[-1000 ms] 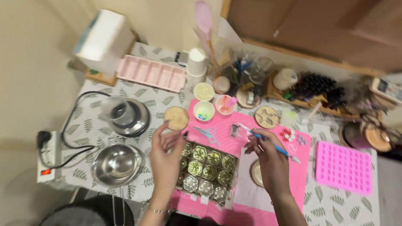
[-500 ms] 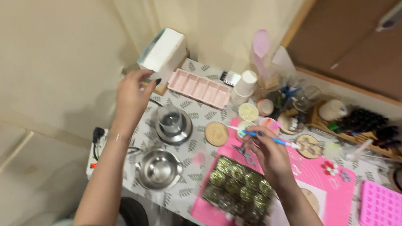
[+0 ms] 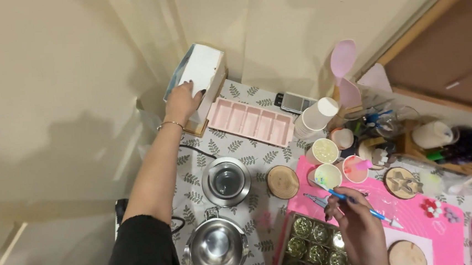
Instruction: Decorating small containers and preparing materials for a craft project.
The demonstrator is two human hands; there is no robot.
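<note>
The left hand (image 3: 181, 102) has travelled from the tray of round moulds (image 3: 313, 246) up to the white box (image 3: 201, 77) at the table's far corner — fingers now spread flat against its side. The right hand (image 3: 359, 232) still pinches the blue stick (image 3: 357, 204) (tip just beside a small cup (image 3: 328, 176)) — so stirring has paused.

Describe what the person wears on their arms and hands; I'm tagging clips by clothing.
The left arm has a black sleeve pushed up to about the elbow, with a thin gold bangle at the wrist. The left hand is bare with dark-painted nails. The right hand is bare too, with no sleeve in view.
</note>
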